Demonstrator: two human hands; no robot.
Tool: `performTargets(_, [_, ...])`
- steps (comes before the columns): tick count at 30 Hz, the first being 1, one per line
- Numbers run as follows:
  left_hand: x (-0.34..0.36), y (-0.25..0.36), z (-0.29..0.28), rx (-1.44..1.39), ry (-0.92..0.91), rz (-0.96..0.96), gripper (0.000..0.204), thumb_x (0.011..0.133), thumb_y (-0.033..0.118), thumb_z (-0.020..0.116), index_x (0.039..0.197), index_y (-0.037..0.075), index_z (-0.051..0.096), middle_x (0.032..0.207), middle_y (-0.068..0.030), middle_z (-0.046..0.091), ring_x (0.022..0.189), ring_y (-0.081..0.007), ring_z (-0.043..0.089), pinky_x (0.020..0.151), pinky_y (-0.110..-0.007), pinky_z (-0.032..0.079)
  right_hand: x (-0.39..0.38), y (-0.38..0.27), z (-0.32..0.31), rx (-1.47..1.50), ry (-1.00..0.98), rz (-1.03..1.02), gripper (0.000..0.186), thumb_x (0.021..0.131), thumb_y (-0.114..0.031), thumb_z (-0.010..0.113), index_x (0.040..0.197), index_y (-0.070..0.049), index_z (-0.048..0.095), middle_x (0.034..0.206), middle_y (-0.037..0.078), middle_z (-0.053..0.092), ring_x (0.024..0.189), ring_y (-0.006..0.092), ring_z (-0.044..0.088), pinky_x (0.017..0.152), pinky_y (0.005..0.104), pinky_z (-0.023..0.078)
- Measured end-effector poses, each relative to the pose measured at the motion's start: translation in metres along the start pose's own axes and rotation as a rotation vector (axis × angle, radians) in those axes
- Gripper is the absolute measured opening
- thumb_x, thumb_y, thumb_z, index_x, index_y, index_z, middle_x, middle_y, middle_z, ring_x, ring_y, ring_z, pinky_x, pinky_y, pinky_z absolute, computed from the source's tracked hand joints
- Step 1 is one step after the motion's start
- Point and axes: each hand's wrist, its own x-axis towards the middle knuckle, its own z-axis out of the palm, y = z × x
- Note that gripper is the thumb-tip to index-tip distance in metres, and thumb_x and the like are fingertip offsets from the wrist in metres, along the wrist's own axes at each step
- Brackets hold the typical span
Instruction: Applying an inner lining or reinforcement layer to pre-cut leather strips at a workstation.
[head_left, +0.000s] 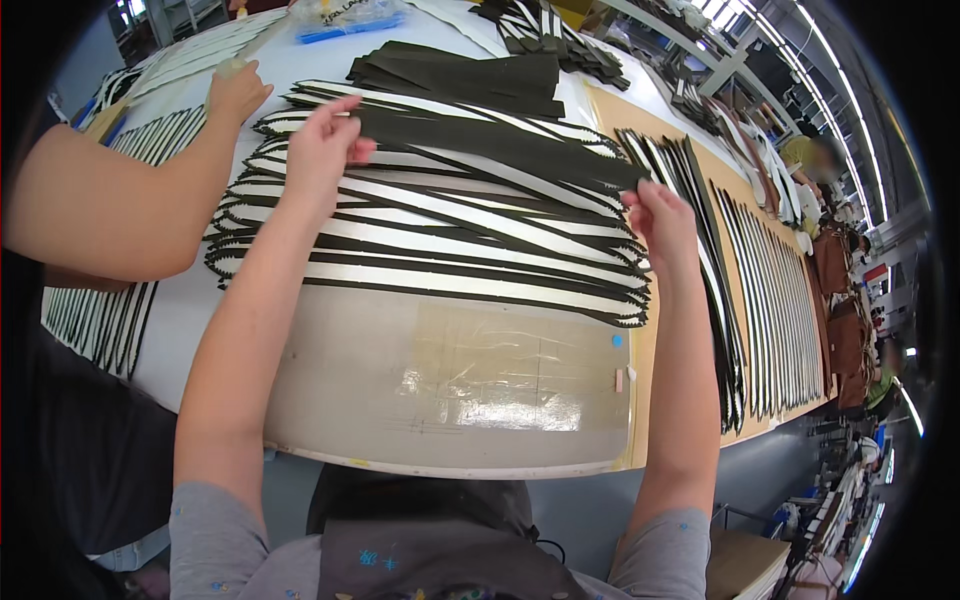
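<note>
Lying beyond left hand [325,150] and right hand [663,215], both pinching one black strip [500,145], is a clear bag [345,12], contents indistinct.

A pale tabletop [340,370] is occupying the centre, its front edge curving; grey floor [570,510] is showing beneath. Long strip lights [909,405] are glowing along the right, where the cluttered workroom is receding.

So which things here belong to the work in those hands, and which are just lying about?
Seemingly in the work:
dark strip, held between left hand and right hand
white, black-edged strips beneath it
stacked dark strips beyond

Probably just lying about:
clear plastic bag
small pink block
</note>
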Motion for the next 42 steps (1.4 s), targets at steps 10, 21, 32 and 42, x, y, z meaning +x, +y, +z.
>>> performTargets(10, [0.032, -0.014, 0.022, 0.555, 0.082, 0.283, 0.051, 0.097, 0.012, 0.066, 0.146, 0.006, 0.055, 0.141, -0.0179, 0.060, 0.125, -0.0261, 0.064, 0.101, -0.034, 0.053, -0.028, -0.032, 0.073, -0.017, -0.208, -0.043, 0.048, 0.104, -0.017, 0.063, 0.143, 0.008, 0.050, 0.128, 0.016, 0.069, 0.100, 0.0203, 0.073, 0.083, 0.0276, 0.056])
performTargets(21, [-0.157, -0.010, 0.030, 0.964, -0.539, 0.653, 0.048, 0.092, 0.018, 0.074, 0.137, 0.007, 0.063, 0.156, -0.0093, 0.051, 0.145, -0.0307, 0.045, 0.119, -0.047, 0.035, -0.146, 0.025, 0.063, -0.959, -0.361, -0.614, 0.053, 0.079, -0.027, 0.085, 0.127, -0.009, 0.071, 0.136, 0.010, 0.067, 0.130, 0.0300, 0.058, 0.108, 0.0446, 0.046])
performTargets(32, [-0.164, -0.029, 0.032, 0.922, -0.370, 0.826, 0.038, 0.088, 0.015, 0.077, 0.124, 0.007, 0.068, 0.145, -0.0080, 0.058, 0.138, -0.0299, 0.051, 0.112, -0.047, 0.041, -0.158, 0.064, 0.067, -1.004, -0.157, -1.030, 0.039, 0.079, -0.017, 0.083, 0.117, -0.010, 0.074, 0.135, 0.008, 0.066, 0.122, 0.0308, 0.059, 0.102, 0.0443, 0.046])
performTargets(42, [-0.163, -0.027, 0.039, 0.815, -0.346, 0.734, 0.022, 0.081, 0.012, 0.080, 0.097, 0.008, 0.066, 0.106, -0.0070, 0.060, 0.103, -0.0291, 0.057, 0.092, -0.041, 0.047, -0.158, 0.053, 0.067, -0.985, -0.165, -0.803, 0.034, 0.075, -0.012, 0.085, 0.105, -0.011, 0.070, 0.106, 0.007, 0.065, 0.106, 0.0297, 0.060, 0.097, 0.0440, 0.046])
